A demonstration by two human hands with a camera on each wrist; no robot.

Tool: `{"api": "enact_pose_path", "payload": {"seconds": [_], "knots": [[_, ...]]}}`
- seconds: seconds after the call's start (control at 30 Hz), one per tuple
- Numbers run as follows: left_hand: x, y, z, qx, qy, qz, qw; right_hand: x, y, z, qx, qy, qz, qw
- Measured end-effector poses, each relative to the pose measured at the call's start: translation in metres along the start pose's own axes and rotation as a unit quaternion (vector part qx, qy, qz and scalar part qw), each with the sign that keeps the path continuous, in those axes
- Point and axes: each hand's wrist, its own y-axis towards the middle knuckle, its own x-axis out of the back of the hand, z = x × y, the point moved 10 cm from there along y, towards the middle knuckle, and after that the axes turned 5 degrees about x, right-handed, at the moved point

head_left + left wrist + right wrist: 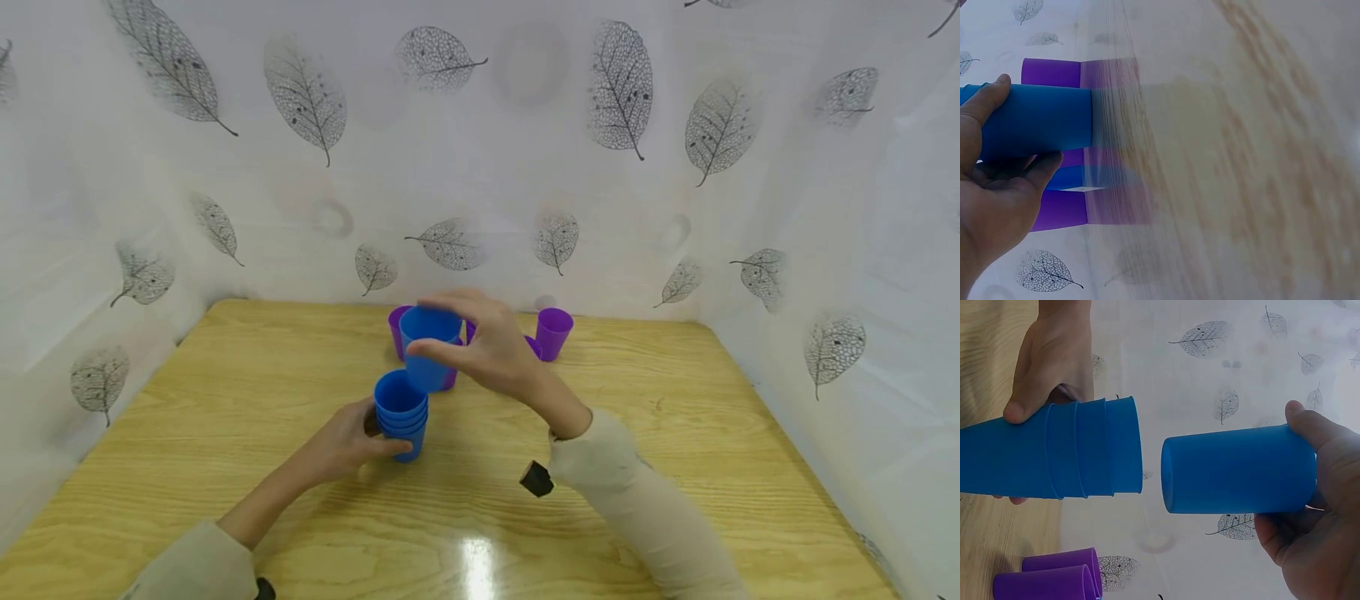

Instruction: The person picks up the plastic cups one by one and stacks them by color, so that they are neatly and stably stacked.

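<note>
My left hand (341, 446) grips a stack of several nested blue cups (405, 422) low on its side, mouths up, close over the wooden table. Above and slightly right of the stack, my right hand (487, 346) holds a single blue cup (427, 373) near its rim, thumb on the near side and fingers on the far side. In the right wrist view a small gap shows between the bottom of the single cup (1235, 472) and the top rim of the stack (1094, 450). The left wrist view shows the left thumb and fingers wrapped about the stack (1044, 119).
Behind the hands, purple cups stand towards the back of the table: one at the right (554, 335), another at the left (399, 330), others partly hidden by the right hand. A white leaf-patterned sheet (480, 150) encloses the back and sides of the wooden table (637, 400).
</note>
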Motion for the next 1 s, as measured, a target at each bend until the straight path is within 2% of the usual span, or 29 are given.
{"api": "enact_pose_path", "payload": {"seconds": [0.27,0.67,1.0], "knots": [[-0.001,-0.001,-0.001,-0.018,-0.007,0.013,0.9997,-0.017,0.006,0.001,-0.002,0.023,0.015,0.9996],[-0.001,0.001,0.000,-0.018,-0.006,0.010,0.9998,-0.037,0.003,-0.003,-0.027,0.023,0.047,0.9983],[0.000,0.001,0.000,-0.008,0.000,0.009,0.9999,-0.043,-0.001,-0.003,0.010,0.010,0.055,0.9984]]}}
